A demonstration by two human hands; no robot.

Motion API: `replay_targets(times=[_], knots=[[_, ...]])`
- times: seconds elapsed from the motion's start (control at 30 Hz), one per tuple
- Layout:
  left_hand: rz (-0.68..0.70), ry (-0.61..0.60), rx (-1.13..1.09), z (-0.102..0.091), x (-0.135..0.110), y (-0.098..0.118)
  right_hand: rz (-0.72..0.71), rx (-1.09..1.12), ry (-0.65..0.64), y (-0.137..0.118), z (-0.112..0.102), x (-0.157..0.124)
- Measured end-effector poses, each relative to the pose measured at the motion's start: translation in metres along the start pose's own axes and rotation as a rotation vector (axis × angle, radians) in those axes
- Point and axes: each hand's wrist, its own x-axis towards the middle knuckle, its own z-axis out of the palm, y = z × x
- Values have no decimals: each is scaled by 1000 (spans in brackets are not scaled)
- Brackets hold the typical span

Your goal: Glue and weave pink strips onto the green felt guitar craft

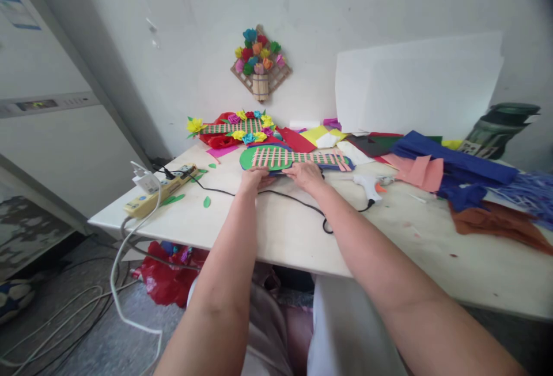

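Note:
A flat guitar-shaped craft (298,157), green with a blue edge and pale pink strips woven across it, lies on the table before me. My left hand (258,179) grips its near edge at the wide end, fingers bent around the rim. Close by, my right hand (306,175) pinches the same near edge around the middle. Parts of the fingers on both hands are hidden beneath the craft. To the right of my right hand rests a white glue gun (367,185) with an orange trigger, its black cord (298,198) running under my forearms.
A similar craft with paper flowers (233,127) lies behind. A power strip (162,190) with a white plug stands left, near small green paper leaves (207,201). Coloured paper sheets (458,157) and a dark bottle (496,128) occupy the right. A flower hanging (259,65) decorates the wall.

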Motion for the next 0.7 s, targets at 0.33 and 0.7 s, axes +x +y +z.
replay_targets(times=[0.33,0.7], knots=[[-66,-187,-40,-13,7,3,60,36,-31,-1,-3,-1],[12,-395,-65,-26,4,-3,69,46,-30,3,2,-1]])
